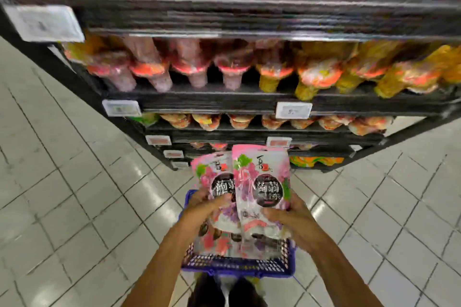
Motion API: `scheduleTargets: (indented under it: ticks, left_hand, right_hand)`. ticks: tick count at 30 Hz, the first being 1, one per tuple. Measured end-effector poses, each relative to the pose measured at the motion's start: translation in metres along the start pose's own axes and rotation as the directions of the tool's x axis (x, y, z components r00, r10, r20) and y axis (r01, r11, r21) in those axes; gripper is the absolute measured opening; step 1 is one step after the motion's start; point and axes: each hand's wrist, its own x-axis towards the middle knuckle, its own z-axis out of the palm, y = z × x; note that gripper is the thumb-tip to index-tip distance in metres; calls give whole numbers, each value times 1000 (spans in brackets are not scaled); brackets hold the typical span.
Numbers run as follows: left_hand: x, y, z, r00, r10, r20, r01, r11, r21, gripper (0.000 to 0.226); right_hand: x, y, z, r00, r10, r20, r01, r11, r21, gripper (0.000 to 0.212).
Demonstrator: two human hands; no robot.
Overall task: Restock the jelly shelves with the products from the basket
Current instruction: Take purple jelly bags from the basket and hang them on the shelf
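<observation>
Two pink jelly bags with grape pictures and a dark round label are held upright above the blue basket (pixel 239 265). My left hand (pixel 207 208) grips the left bag (pixel 214 177) at its lower part. My right hand (pixel 289 217) grips the right bag (pixel 262 177), which overlaps the left one. More pink bags (pixel 217 244) lie in the basket under my hands. The black shelf unit (pixel 224 99) stands in front, with rows of pink and yellow jelly bags on several levels.
White price tags (pixel 293 109) hang on the shelf edges. A grey tiled floor (pixel 74 182) spreads to the left and right of the basket. The basket stands on the floor just in front of my feet. The top shelf is dark and blurred.
</observation>
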Motion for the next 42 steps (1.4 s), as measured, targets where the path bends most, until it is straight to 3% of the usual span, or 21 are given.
scheduleTargets:
  ticks: [4,8,10,12,16,18,20,24,30,34,38,42]
  left_hand:
    - [-69,95,-8,973,229,39,-232,970,77,63]
    - [-120,171,-12,916,396,64,-400,914,62,37]
    - [-142,202,-13,887,458,54,-460,886,55,50]
    - [-163,231,-13,840,537,78,-539,843,-1,63]
    - [-210,278,-5,708,687,167,-702,711,50,51]
    - [-231,294,-4,633,747,203,-769,636,59,44]
    - [-245,307,-5,594,785,174,-799,602,13,47]
    - [-267,331,-1,592,799,103,-785,601,-150,60]
    - [-292,355,21,551,823,141,-807,568,-163,50]
    - [-306,364,44,463,861,213,-863,492,-113,47]
    - [-307,373,62,427,876,224,-884,456,-102,59]
    - [-301,380,70,422,875,236,-885,455,-104,37]
  right_hand:
    - [-59,-101,37,977,-206,-59,208,978,30,75]
    - [-109,-174,58,905,-424,-6,424,904,52,69]
    - [-129,-204,63,873,-486,26,486,874,21,79]
    - [-152,-232,72,827,-560,44,561,827,-33,84]
    - [-193,-277,94,710,-703,-38,696,709,-112,67]
    - [-212,-295,100,650,-760,-26,751,646,-138,72]
    - [-228,-310,105,597,-802,-28,790,594,-154,76]
    - [-249,-334,112,483,-871,-95,857,492,-152,51]
    - [-267,-365,120,320,-942,-99,912,335,-236,59]
    - [-273,-382,116,282,-954,-102,933,298,-200,68]
    - [-280,-396,106,253,-963,-93,947,266,-182,67]
    - [-284,-407,92,264,-962,-67,943,272,-193,63]
